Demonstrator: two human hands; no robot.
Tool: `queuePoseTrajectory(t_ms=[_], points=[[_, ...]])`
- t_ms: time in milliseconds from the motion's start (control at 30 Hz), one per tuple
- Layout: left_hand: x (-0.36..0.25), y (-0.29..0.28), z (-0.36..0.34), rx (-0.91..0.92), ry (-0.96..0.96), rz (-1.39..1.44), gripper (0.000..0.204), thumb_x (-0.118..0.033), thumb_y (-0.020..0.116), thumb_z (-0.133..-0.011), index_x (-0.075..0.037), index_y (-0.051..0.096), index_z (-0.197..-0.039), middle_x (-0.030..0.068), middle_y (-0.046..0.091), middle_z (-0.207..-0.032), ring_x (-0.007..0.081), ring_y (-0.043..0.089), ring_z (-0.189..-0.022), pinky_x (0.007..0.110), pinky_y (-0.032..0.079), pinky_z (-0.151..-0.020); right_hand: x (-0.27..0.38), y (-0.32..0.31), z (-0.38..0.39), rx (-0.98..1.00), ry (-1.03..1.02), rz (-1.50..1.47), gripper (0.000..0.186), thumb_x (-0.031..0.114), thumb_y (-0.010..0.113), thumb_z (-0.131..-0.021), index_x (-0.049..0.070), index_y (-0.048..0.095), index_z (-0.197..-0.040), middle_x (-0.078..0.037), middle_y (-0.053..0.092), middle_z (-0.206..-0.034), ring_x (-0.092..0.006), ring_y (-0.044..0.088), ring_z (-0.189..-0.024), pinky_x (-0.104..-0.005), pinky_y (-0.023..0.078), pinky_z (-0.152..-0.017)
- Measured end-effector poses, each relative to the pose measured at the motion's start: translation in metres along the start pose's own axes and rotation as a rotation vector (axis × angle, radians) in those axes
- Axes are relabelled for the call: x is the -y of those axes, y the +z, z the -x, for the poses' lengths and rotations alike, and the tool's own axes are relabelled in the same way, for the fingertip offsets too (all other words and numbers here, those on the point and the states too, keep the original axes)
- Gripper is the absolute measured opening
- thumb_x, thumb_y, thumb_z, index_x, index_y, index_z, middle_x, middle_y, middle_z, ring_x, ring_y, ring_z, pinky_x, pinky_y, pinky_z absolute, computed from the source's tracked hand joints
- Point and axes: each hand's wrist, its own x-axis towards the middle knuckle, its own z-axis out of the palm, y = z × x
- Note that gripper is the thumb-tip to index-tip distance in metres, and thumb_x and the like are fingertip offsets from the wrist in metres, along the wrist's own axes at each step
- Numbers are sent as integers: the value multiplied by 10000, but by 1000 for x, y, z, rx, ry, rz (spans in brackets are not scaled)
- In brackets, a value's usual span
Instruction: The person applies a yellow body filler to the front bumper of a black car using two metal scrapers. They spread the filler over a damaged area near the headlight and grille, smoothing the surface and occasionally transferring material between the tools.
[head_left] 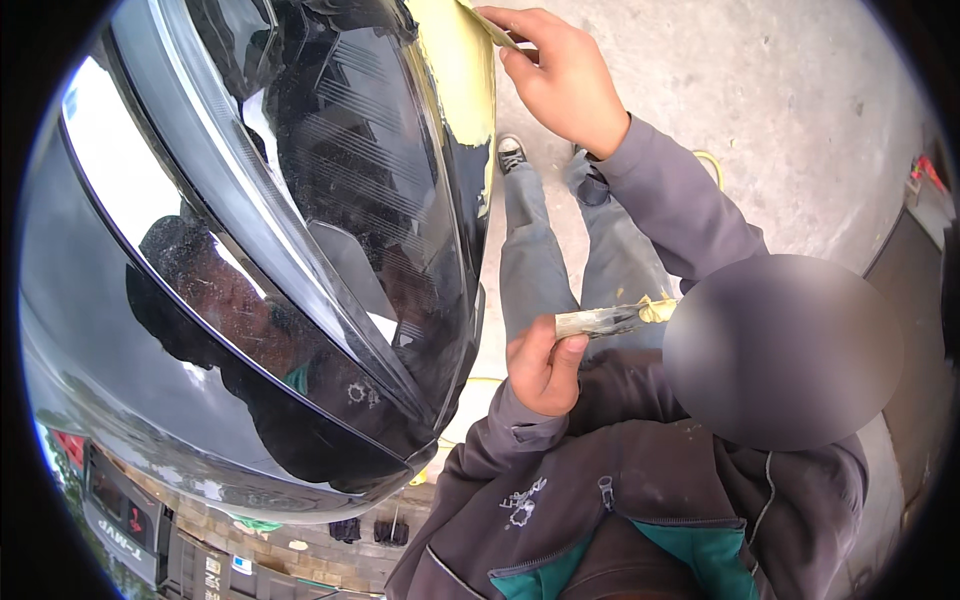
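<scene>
My right hand (565, 80) grips a thin, flat spreader (497, 30) against pale-yellow filler (465, 95) coating the dark vehicle's edge, at the top of the head view. My left hand (543, 370), lower and nearer my body, is closed on a narrow, flat, smeared tool (600, 322) with a lump of yellow paste (655, 308) at its far end. The glossy dark bodywork (75, 190), with a long trim strip and dark glazed panel, fills the left half and carries reflections.
Pale concrete floor (790, 120) lies beyond my legs (530, 240), with a yellow hose (715, 165) on it. A dark flat panel (900, 300) and small red object (928, 172) stand at the right. Another dark vehicle (120, 510) shows at lower left. A blurred oval covers part of the right side.
</scene>
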Motion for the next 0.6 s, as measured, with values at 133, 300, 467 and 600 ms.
queuePoseTrajectory(t_ms=[133, 300, 467, 600], points=[[-3, -7, 7, 10, -39, 1, 245, -137, 550, -889, 85, 560, -993, 87, 595, -773, 127, 527, -665, 245, 414, -622, 4, 9, 20, -59, -128, 43, 463, -92, 491, -731, 64, 580, -1158, -122, 575, -1024, -292, 588, -834, -348, 496, -729], [-22, -8, 10, -28, -101, 23, 305, -184, 559, -890, 91, 557, -1023, 112, 637, -870, 142, 569, -757, 248, 447, -709, 17, 13, 50, -63, -207, 178, 541, -64, 572, -646, 81, 565, -1167, -111, 536, -1089, -306, 510, -988, -369, 470, -819], [-22, -15, 10, 48, -75, -3, 245, -154, 496, -924, 82, 521, -984, 201, 650, -875, 217, 632, -780, 277, 493, -696, 19, 24, 86, -86, -255, 224, 562, -28, 588, -630, 109, 571, -1175, -100, 530, -1102, -295, 507, -1000, -381, 460, -858], [-18, -11, 16, -26, -90, 77, 286, -168, 534, -904, 92, 506, -1020, 184, 630, -889, 198, 603, -786, 274, 478, -712, 17, 27, 118, -40, -263, 228, 565, -36, 587, -630, 110, 588, -1175, -95, 553, -1110, -286, 521, -1010, -366, 468, -851]])
